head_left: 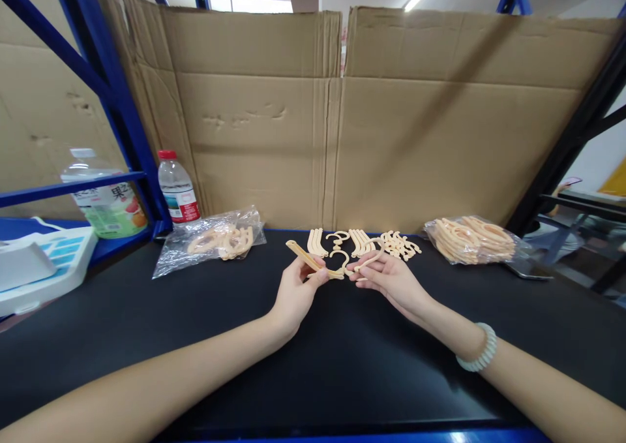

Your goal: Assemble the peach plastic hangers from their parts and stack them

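Note:
My left hand (pixel 295 291) pinches a long beige plastic hanger arm (pixel 307 258) that slants up to the left. My right hand (pixel 388 277) grips a curved beige hanger piece (pixel 370 258). The two pieces meet at a small beige hook (pixel 341 258) between my hands, just above the black table (pixel 220 338). Right behind my hands lies a loose pile of beige hanger parts (pixel 364 242). A pale bead bracelet (pixel 482 350) circles my right wrist.
A clear bag of beige parts (pixel 215 241) lies at the left, a fuller bag (pixel 469 239) at the right. A red-capped water bottle (pixel 177 188), a larger bottle (pixel 105 198) and a white device (pixel 39 263) stand at left by blue shelving (pixel 115 97). Cardboard sheets (pixel 342 117) wall the back.

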Available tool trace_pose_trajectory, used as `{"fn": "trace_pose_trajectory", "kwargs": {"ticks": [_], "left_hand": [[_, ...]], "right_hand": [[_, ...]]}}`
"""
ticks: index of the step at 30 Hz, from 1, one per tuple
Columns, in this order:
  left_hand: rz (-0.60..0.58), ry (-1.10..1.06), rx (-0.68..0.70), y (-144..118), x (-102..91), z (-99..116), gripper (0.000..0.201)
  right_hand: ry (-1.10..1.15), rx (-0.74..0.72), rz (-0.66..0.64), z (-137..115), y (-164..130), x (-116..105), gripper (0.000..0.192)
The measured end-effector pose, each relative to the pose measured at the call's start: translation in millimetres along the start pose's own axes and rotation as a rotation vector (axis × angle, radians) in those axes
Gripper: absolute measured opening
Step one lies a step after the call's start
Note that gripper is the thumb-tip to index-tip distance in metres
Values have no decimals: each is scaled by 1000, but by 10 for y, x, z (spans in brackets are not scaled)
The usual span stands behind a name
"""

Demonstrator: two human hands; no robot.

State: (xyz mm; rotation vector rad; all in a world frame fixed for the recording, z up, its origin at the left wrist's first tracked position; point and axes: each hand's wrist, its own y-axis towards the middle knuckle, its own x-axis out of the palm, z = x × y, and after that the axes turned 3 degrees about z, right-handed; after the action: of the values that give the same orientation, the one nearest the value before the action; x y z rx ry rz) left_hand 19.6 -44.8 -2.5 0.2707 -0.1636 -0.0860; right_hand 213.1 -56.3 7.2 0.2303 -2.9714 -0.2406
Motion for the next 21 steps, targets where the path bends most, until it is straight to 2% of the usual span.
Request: {"fn": "trace_pose_trajectory", "kwargs": {"ticks": [7, 14, 21], "left_hand": [[-43, 139, 85, -40, 10, -17, 14], [-63, 137, 75, -52, 35, 5, 14], [-108, 200, 108, -71, 49, 33, 16]], "right_hand": [[-31, 66, -74, 15, -10, 1, 28], [10, 124, -151, 15, -28, 18, 30], [-6, 163, -136, -15, -32, 34, 32]]}}
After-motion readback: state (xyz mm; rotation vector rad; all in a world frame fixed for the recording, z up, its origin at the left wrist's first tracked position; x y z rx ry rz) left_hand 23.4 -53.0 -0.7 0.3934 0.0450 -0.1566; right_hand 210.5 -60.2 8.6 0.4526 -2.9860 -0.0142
